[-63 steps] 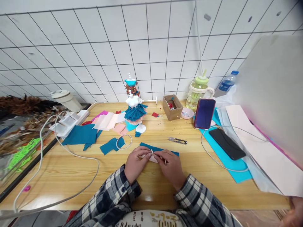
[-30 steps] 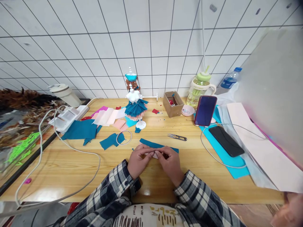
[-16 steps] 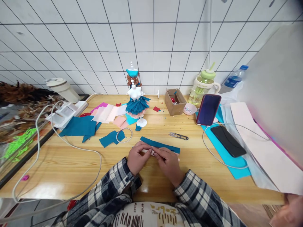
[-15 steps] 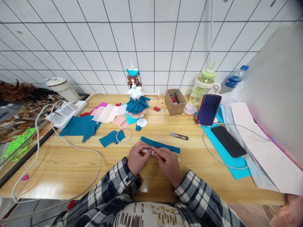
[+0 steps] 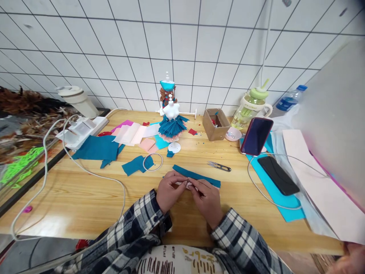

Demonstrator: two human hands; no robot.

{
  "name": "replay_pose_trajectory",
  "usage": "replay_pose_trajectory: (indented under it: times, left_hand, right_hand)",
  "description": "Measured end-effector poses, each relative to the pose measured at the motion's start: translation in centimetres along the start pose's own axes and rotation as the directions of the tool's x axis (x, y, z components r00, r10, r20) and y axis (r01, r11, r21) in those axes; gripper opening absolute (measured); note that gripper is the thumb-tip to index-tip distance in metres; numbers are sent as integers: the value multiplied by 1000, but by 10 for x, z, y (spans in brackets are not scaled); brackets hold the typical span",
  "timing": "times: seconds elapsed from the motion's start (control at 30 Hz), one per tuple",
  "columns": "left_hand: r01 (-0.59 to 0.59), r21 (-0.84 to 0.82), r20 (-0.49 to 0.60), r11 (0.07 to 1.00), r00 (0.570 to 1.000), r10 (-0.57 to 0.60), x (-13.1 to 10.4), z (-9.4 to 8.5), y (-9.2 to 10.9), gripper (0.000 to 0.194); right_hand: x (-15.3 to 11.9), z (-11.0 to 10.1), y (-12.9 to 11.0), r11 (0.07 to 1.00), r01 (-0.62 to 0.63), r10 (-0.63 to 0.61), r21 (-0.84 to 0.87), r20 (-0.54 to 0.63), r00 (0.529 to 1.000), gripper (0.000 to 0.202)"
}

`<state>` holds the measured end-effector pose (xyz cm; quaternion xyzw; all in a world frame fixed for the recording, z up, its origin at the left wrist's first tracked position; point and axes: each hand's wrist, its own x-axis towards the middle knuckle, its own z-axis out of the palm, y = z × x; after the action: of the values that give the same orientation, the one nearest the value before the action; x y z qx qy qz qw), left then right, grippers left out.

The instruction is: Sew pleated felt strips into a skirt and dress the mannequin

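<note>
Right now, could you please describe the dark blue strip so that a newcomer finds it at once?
On the wooden table, find where the left hand and right hand come together. The strip lies just beyond them. Unlike the broader dark blue scraps to its left, it is long and narrow.

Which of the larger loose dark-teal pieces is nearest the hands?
The long, narrow strip, just beyond the left hand and right hand. The irregular piece partly under the ring and the wide sheet lie farther left.
</note>
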<state>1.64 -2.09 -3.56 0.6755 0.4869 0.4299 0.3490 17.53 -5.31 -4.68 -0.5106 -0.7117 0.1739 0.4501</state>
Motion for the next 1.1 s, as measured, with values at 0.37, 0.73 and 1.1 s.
replay_pose_trajectory:
  times: [0.37,0.73,1.1]
  left_hand:
    - [-63,20,30,998,998,63,-2,-2,4,10]
    - [-49,-32,40,998,998,50,-2,0,-6,11]
    - [-50,8,30,999,998,50,-2,2,-8,13]
  right_hand:
    - [3,-2,-1,949,-236,234,207,35,972,20]
    - [4,-3,3,950,-223,210,216,82,974,20]
    - [2,-2,3,979,-103,94,177,57,994,22]
